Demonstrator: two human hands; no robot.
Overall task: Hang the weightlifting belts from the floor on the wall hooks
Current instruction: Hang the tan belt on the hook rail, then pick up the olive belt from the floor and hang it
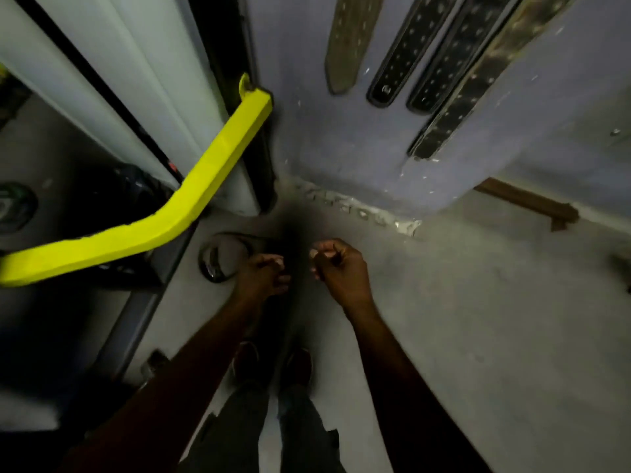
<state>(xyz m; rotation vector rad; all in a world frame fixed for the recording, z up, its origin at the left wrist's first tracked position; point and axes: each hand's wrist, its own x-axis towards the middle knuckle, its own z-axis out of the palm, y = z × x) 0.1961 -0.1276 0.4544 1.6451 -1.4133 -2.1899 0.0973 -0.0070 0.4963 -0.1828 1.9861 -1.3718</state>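
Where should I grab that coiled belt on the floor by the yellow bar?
Probably the top arc of the coiled belt, reached from above with the left hand right beside it. The belt stands on edge in a loop, so fingers can hook through the open middle.

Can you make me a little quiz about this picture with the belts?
1. How many belts hang on the wall?
2. True or false: the coiled belt on the floor lies by the left hand.
3. Which colour is the bent bar: A red, B yellow, C blue?

Key:
1. Four: a brown belt, two black belts and a worn belt.
2. True. The right hand is further from it.
3. B.
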